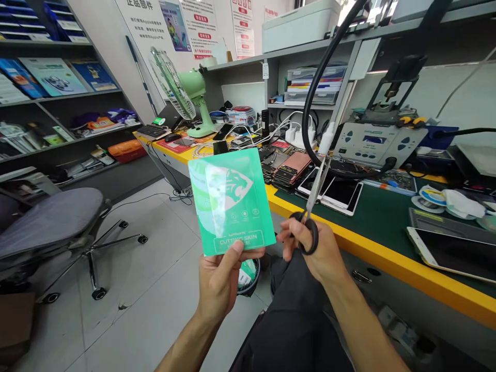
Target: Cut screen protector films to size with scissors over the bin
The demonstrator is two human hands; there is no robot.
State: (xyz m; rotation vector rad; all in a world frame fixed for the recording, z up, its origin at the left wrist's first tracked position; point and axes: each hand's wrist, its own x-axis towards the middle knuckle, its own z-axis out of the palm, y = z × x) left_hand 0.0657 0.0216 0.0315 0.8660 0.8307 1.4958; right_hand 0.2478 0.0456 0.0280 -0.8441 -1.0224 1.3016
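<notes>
My left hand (222, 279) grips the lower edge of a flat green packet (244, 206), thumb in front and fingers behind. The packet faces me; it carries a white animal-head logo and the words "CUTTING SKIN". To its right, my right hand (315, 248) holds scissors (313, 206) by their black handles, with fingers in the loops. The blades point up and look nearly closed, apart from the packet. Part of a waste bin (251, 284) with green and white wrappers shows below the packet.
A yellow-edged workbench (387, 248) runs along the right, bearing tablets (341, 194), stacked phones (294, 165) and a grey soldering station (382, 144). A green fan (197, 98) stands farther back. A thick black cable (310, 98) arches above the bench. At left is an office chair (58, 217).
</notes>
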